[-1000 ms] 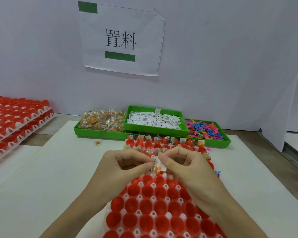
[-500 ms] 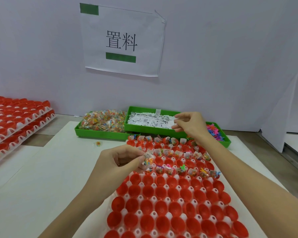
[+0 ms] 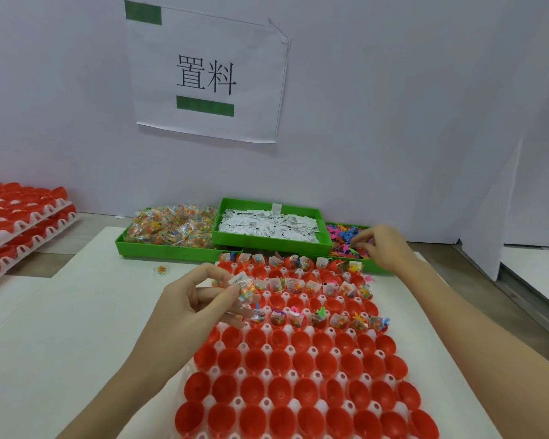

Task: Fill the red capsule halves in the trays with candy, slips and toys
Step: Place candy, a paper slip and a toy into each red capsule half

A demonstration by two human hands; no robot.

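At frame centre, our left hand [image 3: 191, 299] pinches a candy packet [image 3: 246, 288] and slip over the capsule tray [image 3: 293, 353]. Our right hand [image 3: 382, 245], fingers curled, reaches into the toys [image 3: 343, 237], upper right; its grip is unclear.

left hand [image 3: 197, 299] pinches candy packet [image 3: 246, 288] and slip [image 3: 239, 278] over tray [image 3: 286, 331] | right hand [image 3: 382, 245] in toy bin [image 3: 371, 266], fingers curled on toys [image 3: 343, 239]

1. Capsule tray [image 3: 298, 372] nearest, on board [image 3: 76, 327].
2. Behind it, left to right: candy bin [image 3: 171, 248], slip bin [image 3: 267, 245], toy bin [image 3: 339, 242].
3. Stacked trays [image 3: 19, 223] far left.
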